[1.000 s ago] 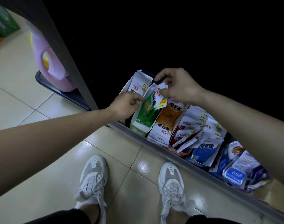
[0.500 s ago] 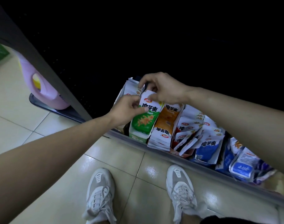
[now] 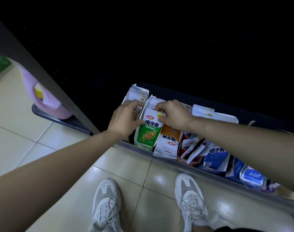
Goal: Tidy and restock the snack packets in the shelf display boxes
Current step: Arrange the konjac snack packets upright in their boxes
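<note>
A green and white snack packet [image 3: 149,129] lies face-up on top of its green display box [image 3: 142,145] at the left end of the low shelf. My left hand [image 3: 124,118] grips the packet's left edge with thumb and curled fingers. My right hand [image 3: 172,115] pinches its top right corner. Behind stands a row of white packets [image 3: 137,93] in another box. To the right sit orange packets [image 3: 169,139], red packets [image 3: 191,146] and blue packets [image 3: 216,156].
A grey shelf rail [image 3: 184,164] runs diagonally in front of the boxes. A dark upright panel [image 3: 42,72] bounds the shelf on the left, with a pink jug [image 3: 45,99] on a tray behind it. My white shoes [image 3: 107,205] stand on the tiled floor.
Both hands have dropped lower onto the green packet, pressing it down flat on its box. The camera has shifted slightly; the other packets lie as before.
</note>
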Motion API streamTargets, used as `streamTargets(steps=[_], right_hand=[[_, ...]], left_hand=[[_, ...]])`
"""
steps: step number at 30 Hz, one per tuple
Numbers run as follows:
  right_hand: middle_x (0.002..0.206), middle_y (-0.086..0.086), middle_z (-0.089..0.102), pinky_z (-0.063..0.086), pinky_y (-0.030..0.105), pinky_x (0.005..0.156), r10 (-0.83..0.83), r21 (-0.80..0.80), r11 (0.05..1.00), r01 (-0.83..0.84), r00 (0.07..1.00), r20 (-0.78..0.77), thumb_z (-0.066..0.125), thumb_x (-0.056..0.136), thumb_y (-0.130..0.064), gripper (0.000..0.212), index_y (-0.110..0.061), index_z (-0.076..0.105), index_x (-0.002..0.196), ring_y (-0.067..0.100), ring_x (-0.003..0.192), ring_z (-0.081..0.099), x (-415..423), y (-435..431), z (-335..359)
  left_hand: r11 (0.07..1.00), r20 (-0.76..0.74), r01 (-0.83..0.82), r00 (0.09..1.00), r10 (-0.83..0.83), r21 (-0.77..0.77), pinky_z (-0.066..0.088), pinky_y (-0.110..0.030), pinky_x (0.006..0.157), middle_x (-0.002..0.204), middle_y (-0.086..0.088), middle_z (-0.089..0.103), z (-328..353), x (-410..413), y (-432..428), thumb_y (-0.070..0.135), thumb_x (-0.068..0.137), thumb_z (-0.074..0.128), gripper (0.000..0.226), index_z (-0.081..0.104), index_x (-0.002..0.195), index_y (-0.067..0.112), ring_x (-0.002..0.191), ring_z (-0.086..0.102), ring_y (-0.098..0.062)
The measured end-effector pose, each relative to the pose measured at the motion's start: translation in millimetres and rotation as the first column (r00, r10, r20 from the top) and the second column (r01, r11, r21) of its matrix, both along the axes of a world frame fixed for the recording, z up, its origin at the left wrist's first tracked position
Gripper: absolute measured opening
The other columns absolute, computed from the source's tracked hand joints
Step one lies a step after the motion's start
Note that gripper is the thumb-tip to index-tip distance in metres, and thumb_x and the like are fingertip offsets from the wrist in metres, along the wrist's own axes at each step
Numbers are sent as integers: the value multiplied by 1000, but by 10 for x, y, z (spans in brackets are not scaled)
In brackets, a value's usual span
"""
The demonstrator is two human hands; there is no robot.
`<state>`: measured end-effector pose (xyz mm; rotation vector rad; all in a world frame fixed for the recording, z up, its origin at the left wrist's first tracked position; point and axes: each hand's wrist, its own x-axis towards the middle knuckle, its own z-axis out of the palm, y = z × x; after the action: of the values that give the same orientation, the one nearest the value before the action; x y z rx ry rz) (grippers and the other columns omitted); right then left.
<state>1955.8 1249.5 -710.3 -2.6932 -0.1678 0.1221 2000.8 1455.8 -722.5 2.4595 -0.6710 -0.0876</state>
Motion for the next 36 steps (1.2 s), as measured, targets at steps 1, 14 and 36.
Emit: streamTargets(steps=[1, 14, 36], right_hand=[[118, 10, 68, 51, 42, 92, -9, -8, 1000, 9, 1000, 8, 72, 89, -17, 38, -12, 63, 126, 27, 109, 62, -14, -9, -26], [113, 4, 60, 43, 31, 88, -34, -67, 996, 51, 973, 228, 76, 84, -31, 44, -13, 64, 123, 23, 105, 51, -38, -296, -19], [74, 7, 68, 46, 28, 66, -120, -177, 974, 138, 987, 109, 64, 93, -13, 14, -8, 72, 84, 25, 73, 66, -377, -385, 297]], left_hand=[[999, 24, 32, 999, -33, 20, 49, -30, 80, 111, 4, 57, -18, 18, 19, 27, 77, 85, 61, 57, 131, 24, 98, 58, -17], [803, 372, 15, 881, -293, 596, 42, -44, 101, 142, -11, 33, -149, 117, -336, 56, 80, 73, 85, 29, 147, 28, 122, 42, -33], [861, 176, 456, 850, -496, 226, 50, -34, 83, 107, 2, 68, -389, -558, 204, 34, 86, 74, 41, 65, 125, 23, 97, 63, -20]])
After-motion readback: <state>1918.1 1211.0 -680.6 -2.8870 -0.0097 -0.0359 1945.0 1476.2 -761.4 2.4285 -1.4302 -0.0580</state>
